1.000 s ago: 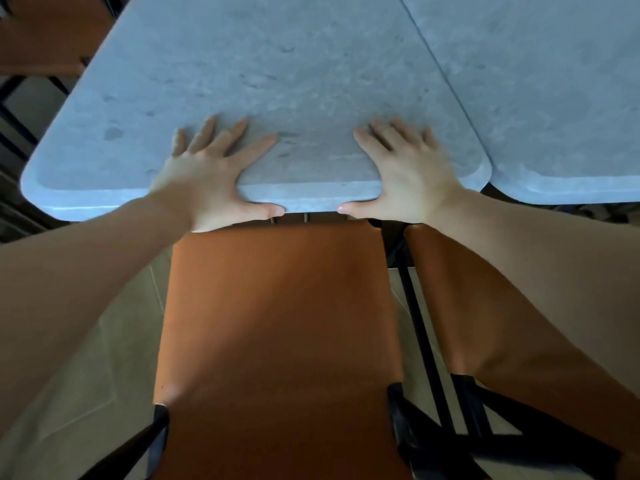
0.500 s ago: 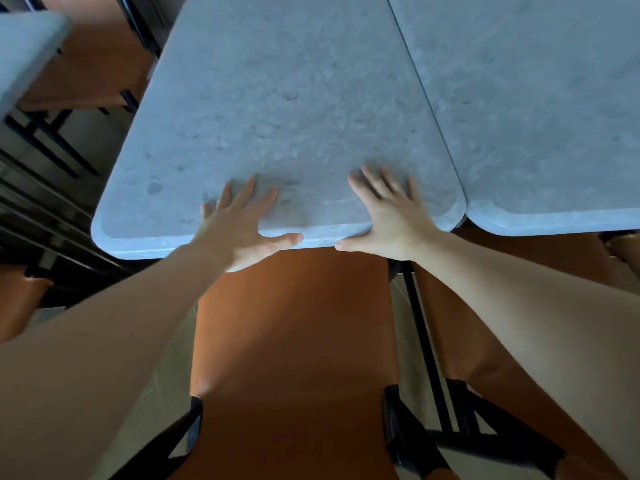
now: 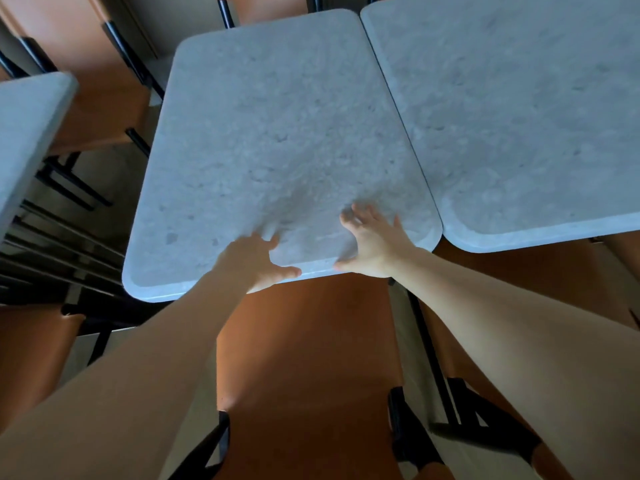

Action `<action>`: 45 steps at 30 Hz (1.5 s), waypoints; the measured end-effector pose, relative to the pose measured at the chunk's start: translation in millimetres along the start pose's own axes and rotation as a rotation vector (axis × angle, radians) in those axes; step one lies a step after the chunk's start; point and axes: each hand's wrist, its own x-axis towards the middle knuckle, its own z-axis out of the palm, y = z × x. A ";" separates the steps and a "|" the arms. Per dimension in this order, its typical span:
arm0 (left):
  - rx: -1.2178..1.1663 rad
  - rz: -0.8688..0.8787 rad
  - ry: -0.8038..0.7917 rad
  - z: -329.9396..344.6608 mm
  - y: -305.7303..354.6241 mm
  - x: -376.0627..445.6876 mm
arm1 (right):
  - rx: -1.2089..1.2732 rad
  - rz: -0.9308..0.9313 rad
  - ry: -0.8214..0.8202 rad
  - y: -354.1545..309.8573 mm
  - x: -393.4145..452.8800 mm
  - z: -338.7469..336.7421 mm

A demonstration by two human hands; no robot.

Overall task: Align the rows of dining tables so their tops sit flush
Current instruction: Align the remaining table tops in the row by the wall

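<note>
A grey stone-look table top [image 3: 277, 140] with rounded corners lies in front of me. Its right side runs along a second grey table top [image 3: 519, 116], with only a thin dark seam between them; the second table's near edge sits closer to me. My left hand [image 3: 254, 261] rests flat on the near edge of the middle table, fingers spread and blurred, thumb along the rim. My right hand [image 3: 372, 245] lies beside it on the same edge, fingers straight on the top, thumb at the rim.
An orange chair [image 3: 304, 368] with a black frame stands directly below my arms, tucked at the table's near edge. Another orange chair [image 3: 491, 306] stands to its right. A third grey table [image 3: 24, 133] shows at the left, with orange chairs [image 3: 83, 71] behind it.
The table has slid away from me and my arms have stretched out after it. More of its far edge and the chairs beyond have come into view. Both hands stay on its near edge.
</note>
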 end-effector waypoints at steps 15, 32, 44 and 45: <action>0.097 0.064 -0.049 1.4 -11.6 10.9 | 0.031 0.048 -0.029 -7.2 2.3 -8.3; -0.301 -0.011 -0.112 -5.0 -6.9 3.3 | 0.698 0.313 0.113 -41.9 -82.5 -79.6; -0.993 0.551 0.137 -84.3 124.2 -140.5 | 0.995 0.374 0.541 -37.5 -248.7 -149.9; -1.009 0.575 0.134 -87.5 135.0 -153.6 | 1.019 0.367 0.576 -35.4 -262.9 -154.4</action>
